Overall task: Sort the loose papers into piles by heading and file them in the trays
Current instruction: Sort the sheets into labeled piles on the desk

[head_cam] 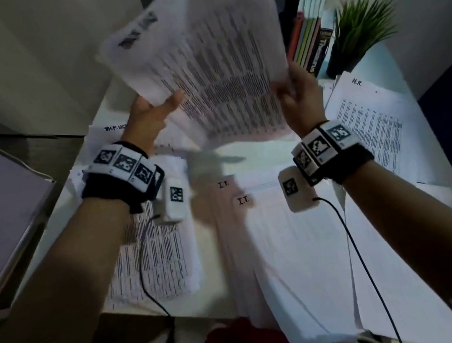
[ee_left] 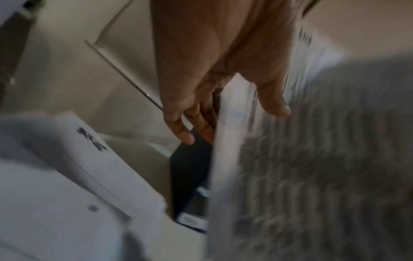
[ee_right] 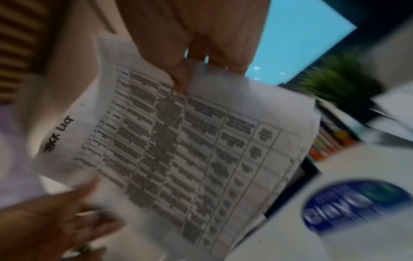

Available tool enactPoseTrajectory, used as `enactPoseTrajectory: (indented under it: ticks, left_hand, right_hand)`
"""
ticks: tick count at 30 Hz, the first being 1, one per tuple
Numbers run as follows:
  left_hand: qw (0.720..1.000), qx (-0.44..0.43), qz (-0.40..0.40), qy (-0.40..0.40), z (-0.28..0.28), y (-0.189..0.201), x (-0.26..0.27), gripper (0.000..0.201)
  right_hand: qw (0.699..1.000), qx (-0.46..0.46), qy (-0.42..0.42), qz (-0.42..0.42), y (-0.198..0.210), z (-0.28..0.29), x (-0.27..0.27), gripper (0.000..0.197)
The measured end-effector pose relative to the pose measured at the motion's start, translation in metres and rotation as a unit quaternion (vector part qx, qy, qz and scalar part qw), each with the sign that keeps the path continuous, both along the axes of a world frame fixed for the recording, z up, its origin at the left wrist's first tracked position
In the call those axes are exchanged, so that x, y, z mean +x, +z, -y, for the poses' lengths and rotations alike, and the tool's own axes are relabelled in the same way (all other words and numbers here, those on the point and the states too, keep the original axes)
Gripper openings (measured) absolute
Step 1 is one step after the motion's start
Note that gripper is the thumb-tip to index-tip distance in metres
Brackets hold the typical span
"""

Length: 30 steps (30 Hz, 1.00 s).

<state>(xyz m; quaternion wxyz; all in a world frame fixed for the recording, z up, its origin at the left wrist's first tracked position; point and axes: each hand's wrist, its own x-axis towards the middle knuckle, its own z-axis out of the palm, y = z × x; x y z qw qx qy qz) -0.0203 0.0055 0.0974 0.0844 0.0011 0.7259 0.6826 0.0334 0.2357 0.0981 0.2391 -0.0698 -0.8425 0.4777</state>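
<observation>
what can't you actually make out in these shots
- Held sheets: table text unreadable, motion blur, all views.
- Trays: not identifiable in any view.
- Left pile: heading partly hidden behind the left hand, head view.
- Left hand's fingers: partly behind the sheets, left wrist view.
- Right hand: fingertips hidden by paper, head view.

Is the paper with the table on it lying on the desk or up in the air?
Up in the air. The left hand and right hand hold the sheets by their lower edge, above the desk.
</observation>
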Motion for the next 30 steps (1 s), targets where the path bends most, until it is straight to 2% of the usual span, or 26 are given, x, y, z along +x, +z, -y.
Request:
enactPoseTrajectory:
  ticks: [1, 2, 3, 4, 6, 7, 9, 10, 12, 15, 17, 21, 22, 23, 25, 30]
  left_hand:
    - [0.998, -0.061, 0.009, -0.012, 0.010, -0.006, -0.009, 0.024]
    - [0.991, -0.128, 0.016, -0.030, 0.021, -0.014, -0.020, 0.038]
    - [0.971, -0.228, 0.032, -0.058, 0.032, -0.022, -0.030, 0.059]
    - [0.934, -0.340, 0.053, -0.098, 0.044, -0.033, -0.039, 0.077]
    - [0.826, -0.526, 0.098, -0.177, 0.066, -0.050, -0.042, 0.099]
    - [0.785, -0.575, 0.106, -0.204, 0.077, -0.060, -0.043, 0.113]
    - [0.726, -0.644, 0.063, -0.234, 0.097, -0.085, -0.044, 0.146]
    - [0.700, -0.668, 0.053, -0.245, 0.108, -0.097, -0.045, 0.152]
    - [0.660, -0.696, 0.077, -0.273, 0.118, -0.107, -0.045, 0.138]
    - [0.641, -0.710, 0.060, -0.284, 0.117, -0.104, -0.040, 0.122]
    - [0.644, -0.713, 0.033, -0.274, 0.118, -0.105, -0.041, 0.108]
    - [0.668, -0.687, 0.047, -0.280, 0.113, -0.099, -0.042, 0.039]
    - [0.672, -0.680, 0.059, -0.289, 0.112, -0.097, -0.043, 0.028]
    - [0.679, -0.669, 0.066, -0.294, 0.112, -0.093, -0.043, 0.026]
    - [0.695, -0.649, 0.068, -0.303, 0.112, -0.087, -0.041, 0.039]
    - [0.735, -0.593, -0.001, -0.328, 0.118, -0.051, -0.035, 0.046]
  right_hand:
    - [0.999, 0.023, -0.002, -0.024, 0.008, 0.008, -0.002, 0.015]
    - [0.999, 0.031, 0.001, -0.045, 0.014, 0.016, -0.005, 0.015]
    - [0.998, 0.030, 0.008, -0.062, 0.018, 0.023, -0.009, 0.015]
    - [0.996, 0.032, 0.017, -0.076, 0.021, 0.028, -0.014, 0.016]
    - [0.994, 0.049, 0.022, -0.094, 0.024, 0.038, -0.024, 0.018]
    - [0.993, 0.058, 0.021, -0.097, 0.024, 0.042, -0.029, 0.020]
    - [0.993, 0.066, 0.021, -0.100, 0.027, 0.049, -0.038, 0.024]
    - [0.993, 0.061, 0.022, -0.098, 0.027, 0.054, -0.043, 0.026]
    - [0.994, 0.028, 0.036, -0.098, 0.026, 0.063, -0.055, 0.028]
    - [0.995, -0.009, 0.031, -0.099, 0.023, 0.078, -0.072, 0.027]
    - [0.995, -0.024, 0.024, -0.091, 0.022, 0.088, -0.081, 0.027]
    - [0.995, -0.058, 0.019, -0.078, 0.016, 0.104, -0.097, 0.025]
    - [0.996, -0.068, 0.017, -0.062, 0.014, 0.108, -0.101, 0.023]
    - [0.996, -0.079, 0.010, -0.040, 0.011, 0.110, -0.105, 0.023]
    - [0.995, -0.101, 0.003, -0.002, 0.002, 0.115, -0.112, 0.020]
    - [0.985, -0.124, -0.019, 0.117, -0.036, 0.122, -0.113, 0.020]
